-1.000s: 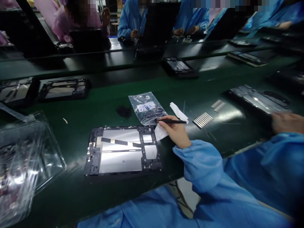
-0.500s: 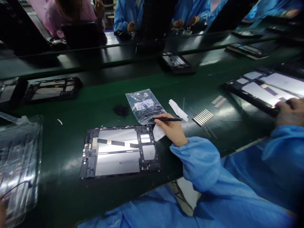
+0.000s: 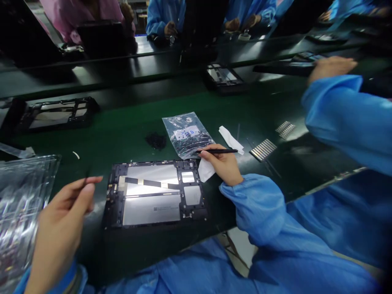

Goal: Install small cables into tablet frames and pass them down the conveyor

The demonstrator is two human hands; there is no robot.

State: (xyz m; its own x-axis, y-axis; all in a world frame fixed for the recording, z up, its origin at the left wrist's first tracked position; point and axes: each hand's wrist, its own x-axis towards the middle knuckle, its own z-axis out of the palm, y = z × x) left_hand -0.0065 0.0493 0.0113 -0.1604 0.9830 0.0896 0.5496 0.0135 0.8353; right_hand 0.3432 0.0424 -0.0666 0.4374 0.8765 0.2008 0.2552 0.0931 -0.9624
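In my right hand (image 3: 225, 165) is a pair of slim black tweezers (image 3: 225, 151), gripped with the tips pointing left over the lower edge of a clear plastic bag (image 3: 186, 134). The bag bears a white label and holds small dark pieces. An opened tablet (image 3: 153, 212) lies flat before me, its silver inner plate facing up. My left hand (image 3: 65, 220) hovers left of the tablet, apart from it. Its thumb and fingers are pinched together; a thin dark thing shows faintly at the fingertips, too blurred to name. White tissue (image 3: 206, 170) lies beneath my right hand.
A heap of small black pieces (image 3: 155, 141) lies left of the bag. Metallic strips (image 3: 263, 150) and a folded white tissue (image 3: 231, 140) are to the right. Clear plastic trays (image 3: 24, 212) stand at left. A co-worker's arm (image 3: 346, 110) reaches across at right. More devices (image 3: 225, 77) stand farther back.
My left hand has come in from the lower left edge toward the tablet, bringing a thin dark thing. My right hand has barely moved. The co-worker's hand has moved the right-hand device farther back.
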